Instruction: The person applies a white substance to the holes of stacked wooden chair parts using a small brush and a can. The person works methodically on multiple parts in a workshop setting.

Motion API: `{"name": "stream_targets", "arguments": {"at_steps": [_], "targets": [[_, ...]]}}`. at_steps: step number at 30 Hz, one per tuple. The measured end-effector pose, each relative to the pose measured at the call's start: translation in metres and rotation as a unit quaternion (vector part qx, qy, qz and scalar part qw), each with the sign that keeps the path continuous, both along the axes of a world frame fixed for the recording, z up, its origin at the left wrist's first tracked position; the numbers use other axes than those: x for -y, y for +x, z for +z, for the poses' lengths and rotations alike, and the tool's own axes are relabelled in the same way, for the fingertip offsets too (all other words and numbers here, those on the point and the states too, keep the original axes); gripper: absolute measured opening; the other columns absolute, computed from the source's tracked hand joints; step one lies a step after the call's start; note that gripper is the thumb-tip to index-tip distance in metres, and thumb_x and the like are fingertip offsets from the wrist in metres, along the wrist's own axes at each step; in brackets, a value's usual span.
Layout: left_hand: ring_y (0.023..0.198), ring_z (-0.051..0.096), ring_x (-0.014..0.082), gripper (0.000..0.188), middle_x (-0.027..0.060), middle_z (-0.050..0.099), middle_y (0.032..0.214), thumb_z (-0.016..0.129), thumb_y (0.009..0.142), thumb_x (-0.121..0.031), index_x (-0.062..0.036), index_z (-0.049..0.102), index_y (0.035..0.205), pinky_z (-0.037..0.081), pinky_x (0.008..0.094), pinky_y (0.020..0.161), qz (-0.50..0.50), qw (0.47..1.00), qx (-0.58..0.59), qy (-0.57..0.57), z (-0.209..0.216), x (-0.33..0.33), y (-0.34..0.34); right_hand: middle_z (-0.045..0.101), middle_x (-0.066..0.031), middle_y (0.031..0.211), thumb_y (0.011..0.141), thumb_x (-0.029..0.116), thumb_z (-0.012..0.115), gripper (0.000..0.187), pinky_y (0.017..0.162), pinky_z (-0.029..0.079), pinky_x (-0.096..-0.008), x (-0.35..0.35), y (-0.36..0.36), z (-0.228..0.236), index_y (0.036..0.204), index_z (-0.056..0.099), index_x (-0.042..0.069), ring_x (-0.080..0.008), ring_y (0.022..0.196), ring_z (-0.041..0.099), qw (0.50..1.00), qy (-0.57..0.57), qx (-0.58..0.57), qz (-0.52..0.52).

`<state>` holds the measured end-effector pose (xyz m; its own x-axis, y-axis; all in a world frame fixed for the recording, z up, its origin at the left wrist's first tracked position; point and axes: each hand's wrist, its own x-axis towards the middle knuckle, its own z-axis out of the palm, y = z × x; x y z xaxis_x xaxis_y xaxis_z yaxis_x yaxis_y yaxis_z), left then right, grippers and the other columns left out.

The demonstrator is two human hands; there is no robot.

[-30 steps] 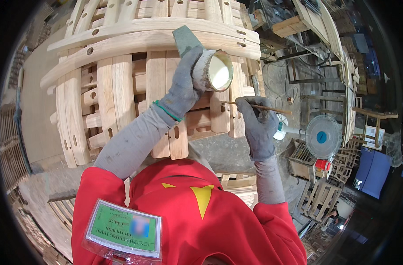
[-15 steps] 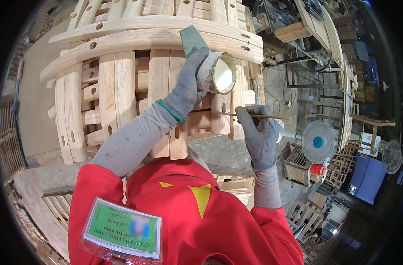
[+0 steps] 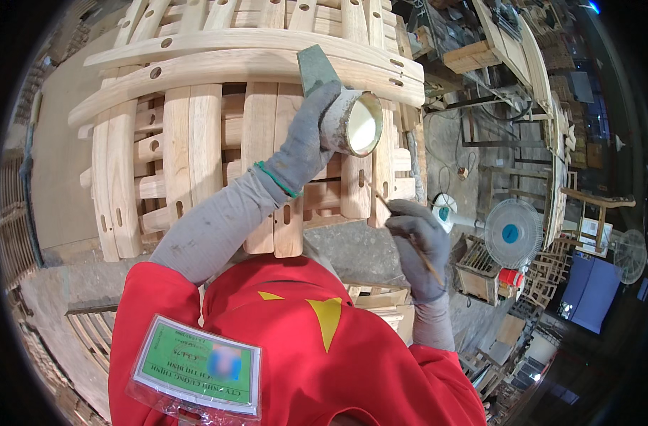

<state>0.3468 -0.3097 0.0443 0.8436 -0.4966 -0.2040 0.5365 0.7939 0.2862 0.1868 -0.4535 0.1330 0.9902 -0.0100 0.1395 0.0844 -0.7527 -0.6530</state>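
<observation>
My gloved left hand (image 3: 306,142) grips a round, stained can (image 3: 335,126) with white liquid inside, tipped so that its mouth faces right. A flat grey-green piece (image 3: 314,69) sticks up beyond the fingers of the same hand. My gloved right hand (image 3: 420,245) pinches a thin wooden stick (image 3: 382,200), which slants up and left. Its tip is beside the slotted end of a pale wooden slat (image 3: 354,202); whether it touches the wood I cannot tell. Both hands are over stacked, slotted slats, some curved (image 3: 246,67).
To the right stands a fan (image 3: 512,233), near a wooden crate (image 3: 478,273) and a red container (image 3: 509,277). A long workbench (image 3: 533,57) runs along the upper right. A brown board (image 3: 72,167) lies left of the slats.
My right hand has lowered slightly and turned, so the stick has gone from nearly level to a steep slant. The can stays in my left hand, shifted slightly right and down in view.
</observation>
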Motion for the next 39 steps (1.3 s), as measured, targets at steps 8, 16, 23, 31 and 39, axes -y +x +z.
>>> {"name": "stream_targets", "arguments": {"at_steps": [8,16,23,31,39], "targets": [[0.097,0.06,0.0176,0.04,0.0063,0.058,0.106,0.051,0.088,-0.036,-0.0088,0.048,0.118,0.052,0.0326,0.083,0.003,0.997,0.034,0.068,0.001,0.001,-0.003,0.064,-0.0096,0.088,0.077,-0.007,0.065,0.017,0.072,0.051,-0.024,-0.02,0.045,0.031,0.093,0.061,-0.002,-0.0132,0.08,0.06,0.938,0.287,0.062,-0.184],[0.093,0.062,0.0182,0.039,0.0072,0.059,0.104,0.053,0.087,-0.034,-0.0075,0.049,0.116,0.054,0.0318,0.078,0.0,0.998,-0.002,0.056,0.016,-0.004,-0.005,0.061,-0.0148,0.09,0.086,-0.002,0.054,0.012,0.072,0.056,-0.0298,-0.008,0.065,0.002,0.098,0.055,-0.005,-0.021,0.082,0.063,0.837,0.516,0.037,-0.178],[0.096,0.062,0.0201,0.038,0.0095,0.059,0.106,0.052,0.088,-0.032,-0.0043,0.049,0.115,0.054,0.0327,0.081,-0.027,0.998,-0.023,-0.043,0.01,0.0,0.001,0.06,-0.0143,0.093,0.091,0.009,0.051,0.023,0.074,0.057,-0.0277,0.021,0.065,-0.036,0.11,0.052,-0.004,-0.0202,0.083,0.062,0.631,0.758,-0.04,-0.16],[0.095,0.061,0.0176,0.028,0.0052,0.062,0.103,0.052,0.09,-0.028,-0.0078,0.053,0.109,0.052,0.032,0.085,-0.033,0.998,-0.03,-0.046,0.008,-0.009,0.016,0.06,-0.0143,0.093,0.094,0.013,0.049,0.019,0.071,0.056,-0.0268,0.017,0.052,-0.034,0.1,0.054,-0.004,-0.018,0.084,0.061,0.566,0.805,-0.092,-0.152],[0.082,0.065,0.0154,0.031,0.0038,0.062,0.092,0.06,0.083,-0.032,-0.0088,0.054,0.102,0.058,0.0303,0.069,-0.071,0.995,-0.015,-0.061,0.007,-0.024,0.031,0.064,-0.0139,0.085,0.084,0.004,0.059,0.014,0.065,0.056,-0.0314,-0.055,0.025,-0.018,0.096,0.056,-0.004,-0.021,0.07,0.064,0.86,0.47,-0.139,-0.142]]}}
